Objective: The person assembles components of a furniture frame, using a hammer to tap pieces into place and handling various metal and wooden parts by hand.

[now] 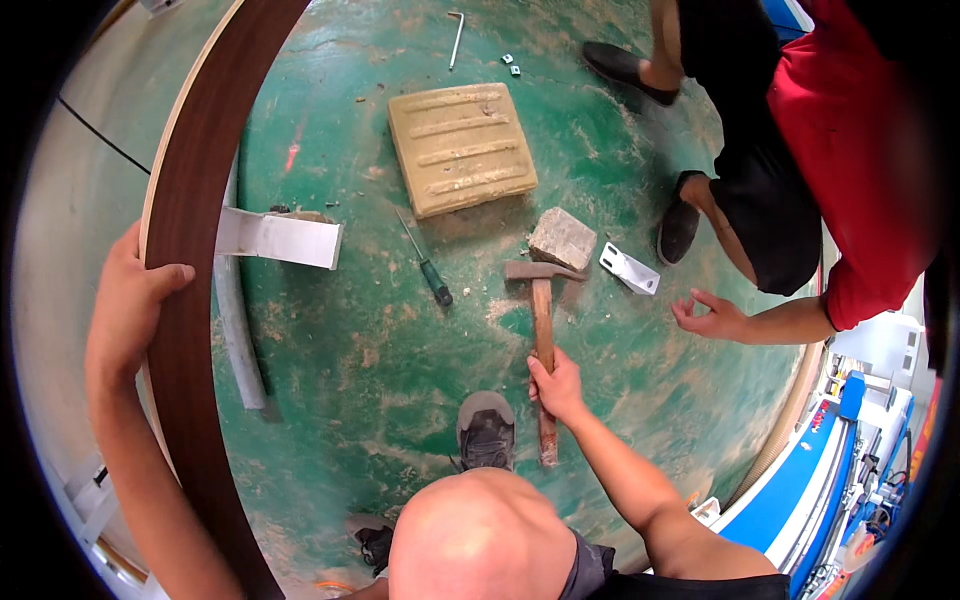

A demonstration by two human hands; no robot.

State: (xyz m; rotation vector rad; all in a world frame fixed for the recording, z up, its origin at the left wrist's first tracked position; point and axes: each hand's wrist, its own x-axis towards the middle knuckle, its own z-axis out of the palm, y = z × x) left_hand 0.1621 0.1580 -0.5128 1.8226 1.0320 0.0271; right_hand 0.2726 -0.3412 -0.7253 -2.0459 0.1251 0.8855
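Note:
My right hand (556,383) is wrapped round the wooden handle of a hammer (543,315), near the middle of its length. The hammer's metal head points away from me, close to a rough stone block (563,239). On the left, my left hand (138,290) grips the edge of a long dark brown board (195,200), thumb over its face. A white metal bracket (285,240) sticks out from the board's right side. Right of the stone lies a smaller white slotted bracket (629,269).
A yellow ribbed paving tile (463,150), a screwdriver (430,270), a hex key (457,40) and two small metal pieces (511,65) lie on the green floor. A grey pipe (238,330) runs beside the board. A co-worker in red (850,150) crouches at right, one hand (712,316) near the slotted bracket.

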